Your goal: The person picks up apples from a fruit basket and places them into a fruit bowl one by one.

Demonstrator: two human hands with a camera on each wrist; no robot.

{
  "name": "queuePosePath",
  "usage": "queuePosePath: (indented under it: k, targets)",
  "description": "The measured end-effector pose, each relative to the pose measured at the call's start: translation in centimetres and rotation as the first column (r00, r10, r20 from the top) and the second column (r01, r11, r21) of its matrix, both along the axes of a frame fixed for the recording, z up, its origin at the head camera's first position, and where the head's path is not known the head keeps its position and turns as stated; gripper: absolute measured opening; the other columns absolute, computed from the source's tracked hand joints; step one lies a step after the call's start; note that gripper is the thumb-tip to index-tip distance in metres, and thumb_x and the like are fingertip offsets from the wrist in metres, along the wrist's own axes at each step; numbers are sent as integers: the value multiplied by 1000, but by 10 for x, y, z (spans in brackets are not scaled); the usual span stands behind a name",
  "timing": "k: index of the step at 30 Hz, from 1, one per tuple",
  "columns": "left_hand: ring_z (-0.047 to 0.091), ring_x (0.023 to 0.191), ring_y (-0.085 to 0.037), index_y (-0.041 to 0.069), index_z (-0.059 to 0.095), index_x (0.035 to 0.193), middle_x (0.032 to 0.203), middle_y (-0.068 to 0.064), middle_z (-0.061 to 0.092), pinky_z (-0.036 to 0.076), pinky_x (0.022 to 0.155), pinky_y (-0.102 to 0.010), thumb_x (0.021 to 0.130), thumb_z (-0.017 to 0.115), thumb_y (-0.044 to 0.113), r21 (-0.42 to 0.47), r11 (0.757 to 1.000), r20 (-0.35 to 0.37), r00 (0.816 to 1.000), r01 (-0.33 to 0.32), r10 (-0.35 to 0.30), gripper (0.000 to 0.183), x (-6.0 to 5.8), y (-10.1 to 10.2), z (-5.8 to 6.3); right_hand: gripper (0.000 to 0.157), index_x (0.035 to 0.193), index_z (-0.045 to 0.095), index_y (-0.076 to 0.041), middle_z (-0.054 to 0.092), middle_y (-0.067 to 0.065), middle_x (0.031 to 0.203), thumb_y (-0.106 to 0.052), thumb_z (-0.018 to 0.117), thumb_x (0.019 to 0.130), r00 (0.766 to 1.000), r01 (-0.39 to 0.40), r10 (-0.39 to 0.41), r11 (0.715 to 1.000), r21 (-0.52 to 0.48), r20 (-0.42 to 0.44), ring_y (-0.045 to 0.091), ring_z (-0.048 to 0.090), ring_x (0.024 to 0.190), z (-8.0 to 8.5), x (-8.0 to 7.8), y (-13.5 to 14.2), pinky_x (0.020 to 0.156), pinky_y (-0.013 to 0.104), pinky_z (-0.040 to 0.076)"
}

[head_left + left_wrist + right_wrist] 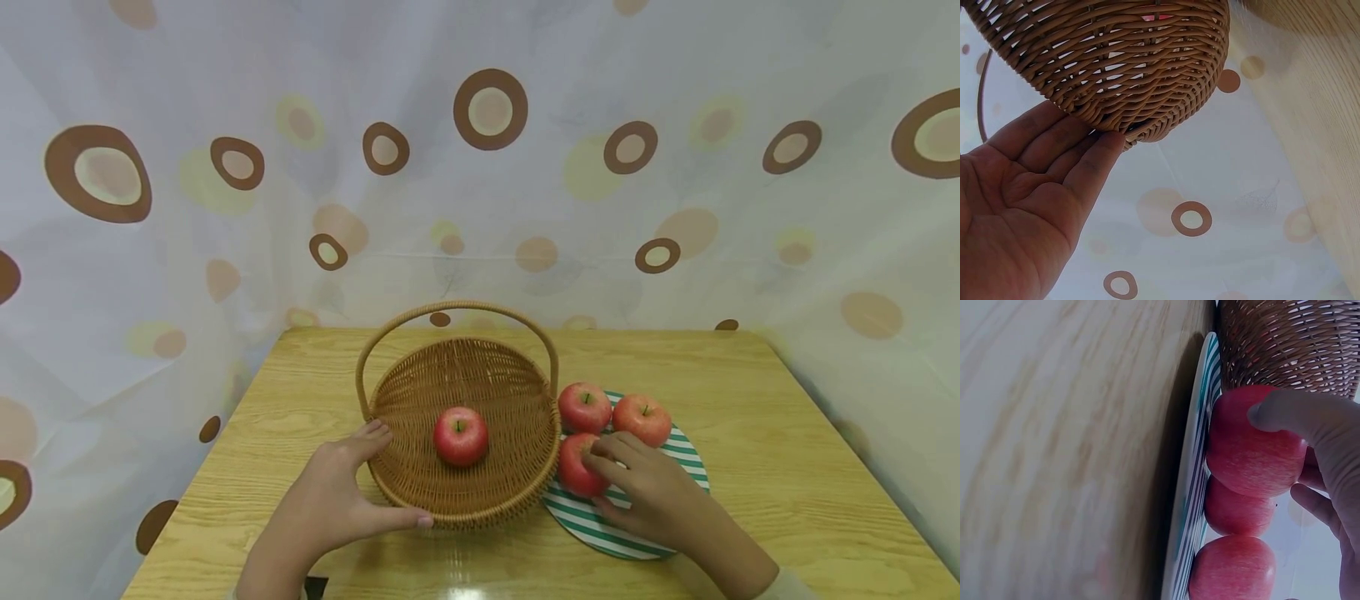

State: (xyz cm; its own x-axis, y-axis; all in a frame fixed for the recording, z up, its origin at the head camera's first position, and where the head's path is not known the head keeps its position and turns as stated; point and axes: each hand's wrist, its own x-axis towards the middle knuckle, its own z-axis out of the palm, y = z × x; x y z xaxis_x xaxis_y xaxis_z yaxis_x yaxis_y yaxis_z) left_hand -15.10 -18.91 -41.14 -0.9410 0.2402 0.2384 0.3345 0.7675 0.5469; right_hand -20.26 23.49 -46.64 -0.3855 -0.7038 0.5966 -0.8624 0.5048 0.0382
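Observation:
A round wicker basket [465, 498] with a tall arched handle stands on the table, a red apple [461, 442] inside it. My left hand [330, 492] is spread at the basket's front-left rim, fingertips on its left side and thumb along its front. In the left wrist view the fingers [1094, 159] reach straight to the wicker wall. My right hand [652, 492] grips the front apple [573, 471], thumb on one side and fingers around the other, over a green-and-white striped plate [600, 537]. Behind it on that plate sit a red apple [583, 407] and a paler one [643, 421].
The light wooden table [757, 442] extends beyond the plate on the right. A patterned white sheet [570, 208] hangs behind the table and along both sides. The basket handle [457, 306] arches above the bowl, and the plate lies close against the basket's right side.

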Motion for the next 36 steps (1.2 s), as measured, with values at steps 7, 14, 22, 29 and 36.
queuePosePath:
  k: [7, 14, 22, 29, 36]
  targets:
    - [59, 141, -38, -3, 69, 137, 147, -20, 64, 54, 111, -54, 58, 85, 85, -5, 1000, 6, 1000, -3, 3, 120, 1, 0, 2, 55, 110, 74, -10, 70, 2, 111, -17, 99, 61, 1000, -6, 6, 1000, 3, -15, 20, 65, 102, -2, -3, -1, 82, 34, 61]
    - [59, 140, -38, -3, 69, 137, 147, -19, 64, 54, 110, -55, 58, 85, 86, -12, 1000, 6, 1000, -6, 6, 119, 1, 0, 1, 54, 111, 74, -10, 71, 1, 111, -16, 97, 62, 1000, 4, -4, 1000, 10, -9, 19, 65, 103, -3, -3, -2, 84, 33, 61]
    - [59, 141, -37, -1, 69, 138, 148, -18, 64, 54, 111, -55, 58, 84, 86, -11, 1000, 15, 1000, -11, 11, 120, 1, 0, 1, 55, 111, 75, -8, 70, 2, 109, -14, 96, 62, 1000, 13, -12, 1000, 20, -22, 19, 65, 101, -2, -5, -4, 85, 33, 59]
    - [60, 140, -38, -2, 70, 136, 146, -22, 64, 55, 109, -55, 60, 85, 85, -5, 1000, 7, 1000, 2, -2, 117, 0, 1, 1, 53, 111, 74, -8, 70, 1, 108, -15, 96, 64, 1000, 26, -26, 999, 29, -18, 18, 65, 100, -3, -6, -5, 86, 33, 58]
    - [61, 138, -39, -3, 70, 136, 145, -21, 65, 55, 109, -55, 60, 84, 85, -21, 1000, -4, 1000, -2, 2, 117, -1, 0, 1, 59, 114, 74, -7, 70, 3, 109, -14, 99, 60, 999, 10, -9, 1000, 13, -32, 21, 65, 99, -3, -7, -5, 85, 35, 58]
